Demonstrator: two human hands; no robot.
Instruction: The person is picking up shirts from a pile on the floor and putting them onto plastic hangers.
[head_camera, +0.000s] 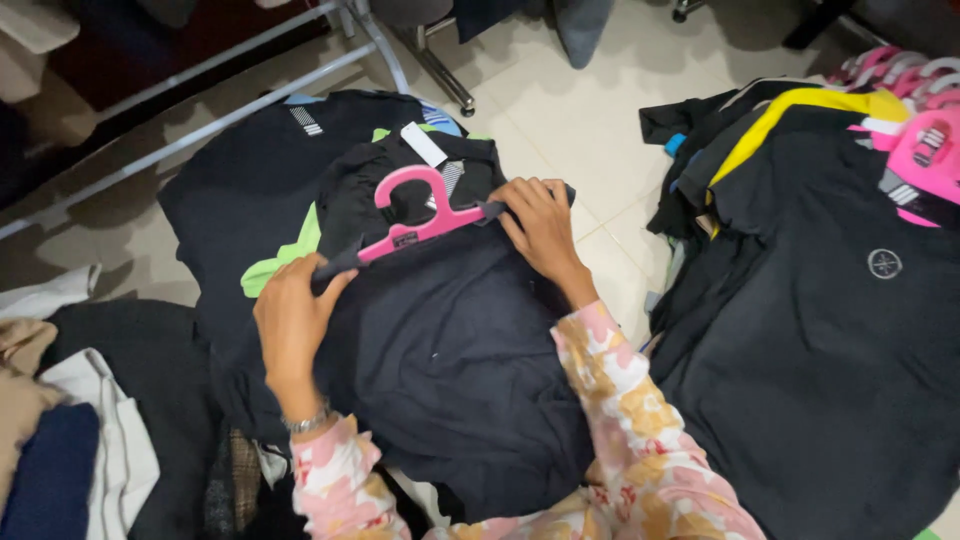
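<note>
both hands are on 1 dark shirt (440, 340) lying flat on a pile of dark clothes, with a pink hanger (420, 215) in its neck. left hand (292, 320) is closed in a pinch on the shirt's shoulder edge, at the hanger's lower-left tip. right hand (540, 225) is flat, fingers curled over the other shoulder, pressing cloth onto the hanger's right tip. white tag (424, 145) sits just beyond the hook, away from both hands.

my read, for seating it well: keep the right hand pinning its tip, pull the left shoulder seam out over its tip, keep the collar centred under the hook. a lime-green garment (285, 262) lies just past the left fingers; avoid snagging it. a stack of hung shirts (830, 330) sits well off to the right of the right hand.
</note>
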